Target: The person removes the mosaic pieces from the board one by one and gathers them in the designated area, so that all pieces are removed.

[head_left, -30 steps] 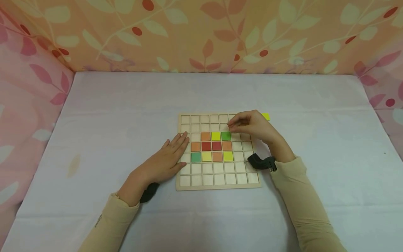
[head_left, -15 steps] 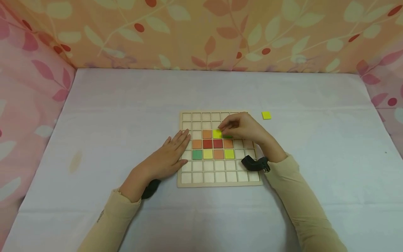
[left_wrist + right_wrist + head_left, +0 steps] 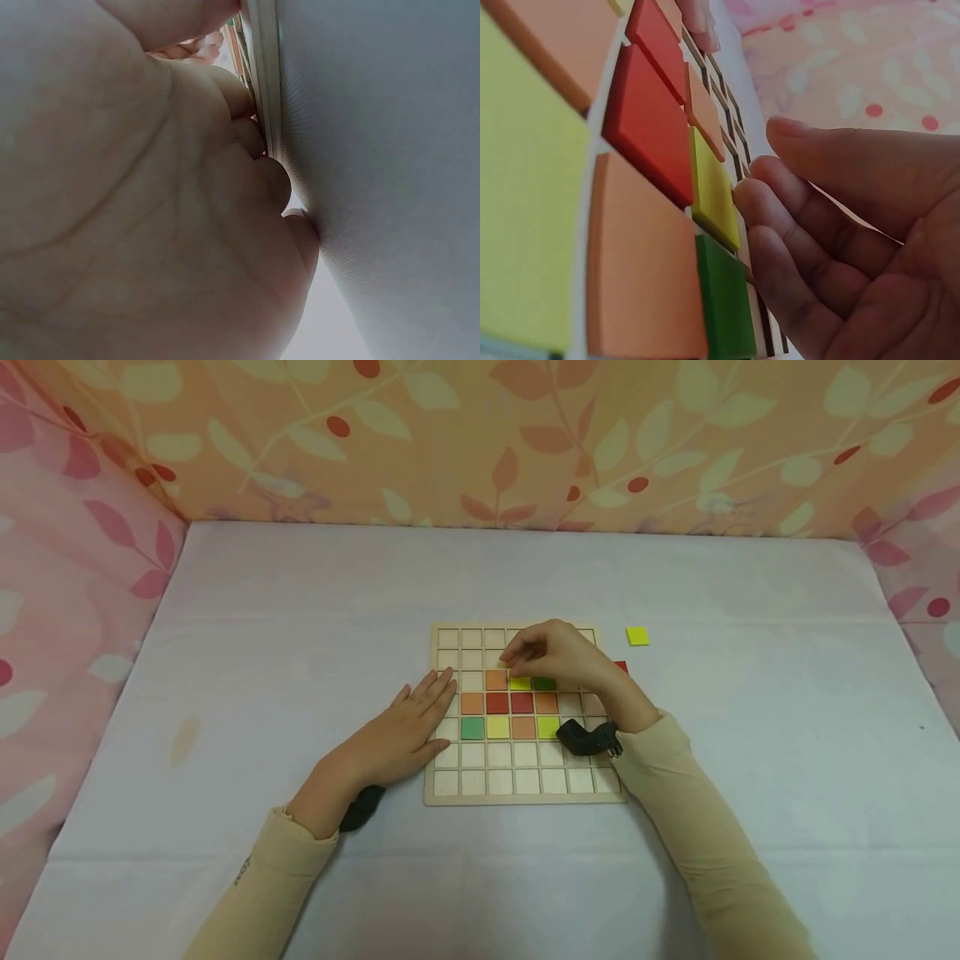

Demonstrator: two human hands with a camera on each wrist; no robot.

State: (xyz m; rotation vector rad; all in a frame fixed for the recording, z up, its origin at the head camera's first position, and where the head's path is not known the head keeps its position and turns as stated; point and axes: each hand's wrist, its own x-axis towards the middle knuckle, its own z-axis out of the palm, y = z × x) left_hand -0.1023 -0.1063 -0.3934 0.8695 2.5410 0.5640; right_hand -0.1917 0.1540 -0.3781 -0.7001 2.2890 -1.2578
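A wooden grid board (image 3: 525,798) lies on the white cloth, with several coloured square tiles in its middle cells. My left hand (image 3: 405,731) rests flat along the board's left edge, fingertips over the rim; the left wrist view shows its palm beside that edge. My right hand (image 3: 558,652) hovers over the upper part of the board, fingers loosely bent and nothing visible between them. Its fingertips are right at the yellow tile (image 3: 716,191), which has a green tile (image 3: 726,300) beside it. Two red tiles (image 3: 497,702) sit in the row below, between orange ones.
A loose yellow tile (image 3: 637,637) lies beyond the board's upper right corner. Part of a red tile (image 3: 620,667) shows behind the right wrist. Patterned cloth walls (image 3: 480,443) stand at the back and both sides.
My right hand has moved left across the top of the board, from beside the green tile to the yellow one. The loose yellow and red tiles have come into fuller view. The left hand stays put.
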